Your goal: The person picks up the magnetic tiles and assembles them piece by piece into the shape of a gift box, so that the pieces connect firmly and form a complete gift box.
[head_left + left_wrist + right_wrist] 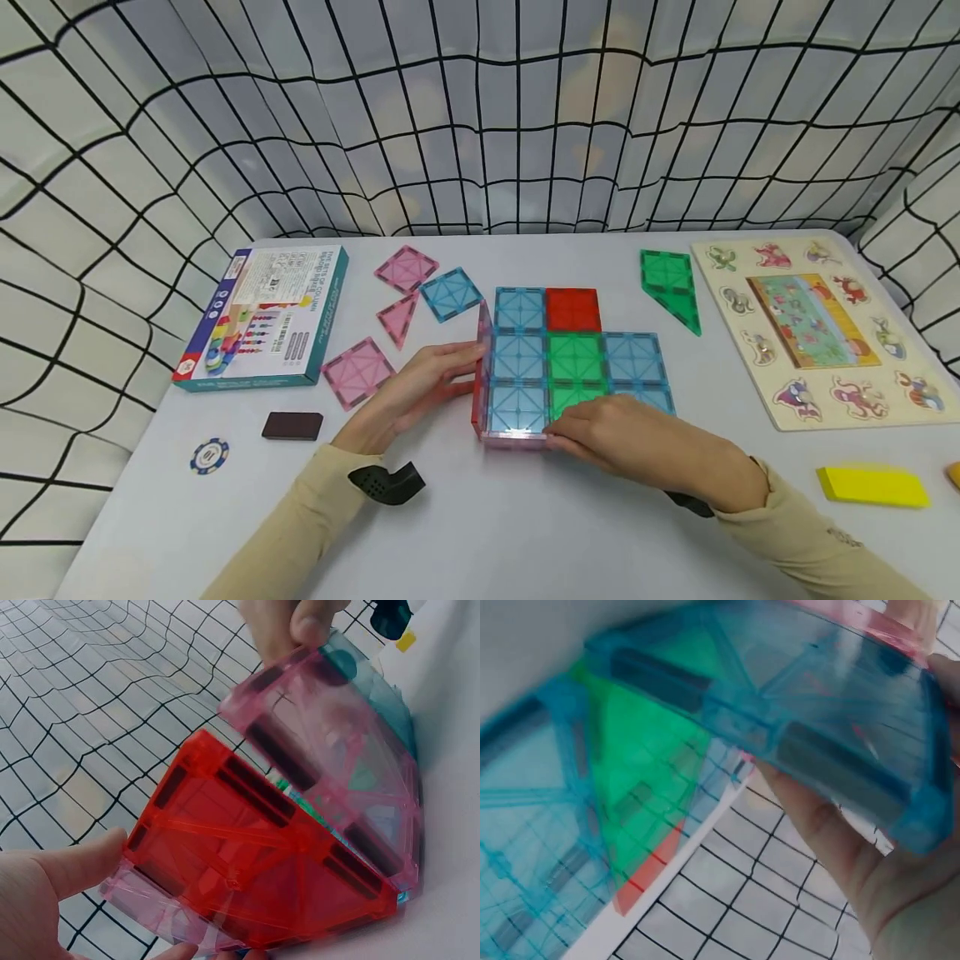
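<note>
A panel of square magnetic tiles [519, 357] lies flat at the middle of the table, mostly blue, with green tiles [576, 354] and one red tile [572, 310]. Low walls stand along its left and near edges. My left hand [416, 379] touches the left wall from outside, thumb and fingertips against an upright red tile [232, 847] and the pink tile [150, 904] beside it. A pink tile [337, 750] stands in the near wall. At that wall's right end, my right hand [630, 433] pinches an upright blue tile [817, 697]; its fingertips are partly hidden in the head view.
Loose pink tiles [358, 372] and a blue tile [451, 294] lie left. A boxed set [262, 317], dark block [292, 426] and poker chip [209, 456] sit farther left. Rightward are green tiles [671, 283], a puzzle board [825, 333] and yellow block [873, 487]. Black netting [517, 125] surrounds the table.
</note>
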Demonstrator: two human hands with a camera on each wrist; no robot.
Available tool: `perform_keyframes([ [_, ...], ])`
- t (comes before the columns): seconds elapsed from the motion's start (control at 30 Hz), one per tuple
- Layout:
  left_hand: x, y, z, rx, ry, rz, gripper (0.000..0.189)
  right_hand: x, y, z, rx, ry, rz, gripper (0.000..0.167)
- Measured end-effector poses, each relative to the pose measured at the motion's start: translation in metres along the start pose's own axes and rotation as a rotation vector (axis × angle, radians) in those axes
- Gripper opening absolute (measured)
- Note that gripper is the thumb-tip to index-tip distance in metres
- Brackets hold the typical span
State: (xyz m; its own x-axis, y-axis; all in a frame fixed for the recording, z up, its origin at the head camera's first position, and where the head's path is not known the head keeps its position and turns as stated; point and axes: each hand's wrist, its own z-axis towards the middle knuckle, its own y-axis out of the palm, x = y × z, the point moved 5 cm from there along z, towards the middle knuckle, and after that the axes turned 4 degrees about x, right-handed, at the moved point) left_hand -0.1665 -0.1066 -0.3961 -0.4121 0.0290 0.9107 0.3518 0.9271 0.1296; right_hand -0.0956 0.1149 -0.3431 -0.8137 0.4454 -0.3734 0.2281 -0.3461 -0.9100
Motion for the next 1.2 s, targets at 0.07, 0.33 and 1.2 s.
perform_keyframes([
  [0.07,-0.001,0.001,-0.001,-0.005,-0.006,-0.002,0.055,0.003,-0.001,0.002,0.018,0.008,-0.005,0.014],
  [0.33,-0.002,0.0,0.0,-0.004,0.004,0.002,0.055,0.014,-0.026,0.018,-0.041,0.077,0.068,0.023],
  [1.2,0.005,0.003,0.0,0.053,0.011,0.205,0.058,0.048,-0.004,0.032,-0.37,0.199,0.603,0.064],
])
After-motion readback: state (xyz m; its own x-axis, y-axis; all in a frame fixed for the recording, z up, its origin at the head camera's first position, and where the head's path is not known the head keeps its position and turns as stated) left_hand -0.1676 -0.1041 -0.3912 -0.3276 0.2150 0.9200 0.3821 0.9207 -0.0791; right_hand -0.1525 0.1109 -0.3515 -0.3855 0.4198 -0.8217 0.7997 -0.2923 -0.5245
